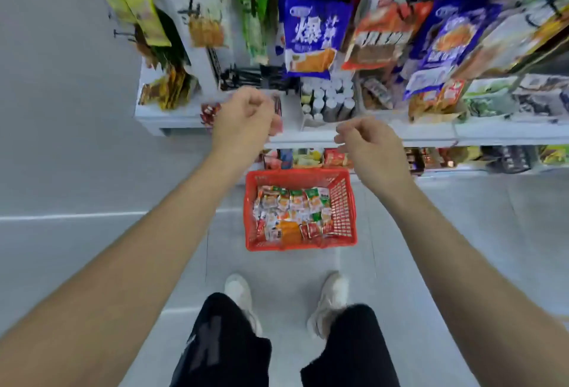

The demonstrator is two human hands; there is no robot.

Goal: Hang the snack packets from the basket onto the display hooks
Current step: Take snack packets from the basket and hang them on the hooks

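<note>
A red plastic basket (345, 201) stands on the floor in front of my feet, holding several small snack packets (292, 205) in orange, green and white. My left hand (243, 121) is raised over the white shelf edge with its fingers curled. It pinches a red snack packet (210, 113) that shows on both sides of the hand. My right hand (371, 147) hovers to the right at about the same height, above the basket's far rim, its fingers loosely curled and holding nothing. Black display hooks (246, 77) stick out just beyond my left hand.
Large hanging packets fill the rack above, among them a blue one (311, 32) and an orange-red one (381, 35). White shelves (431, 134) carry bottles (329, 97) and more packets. Grey floor spreads to the left. My shoes (238, 291) stand behind the basket.
</note>
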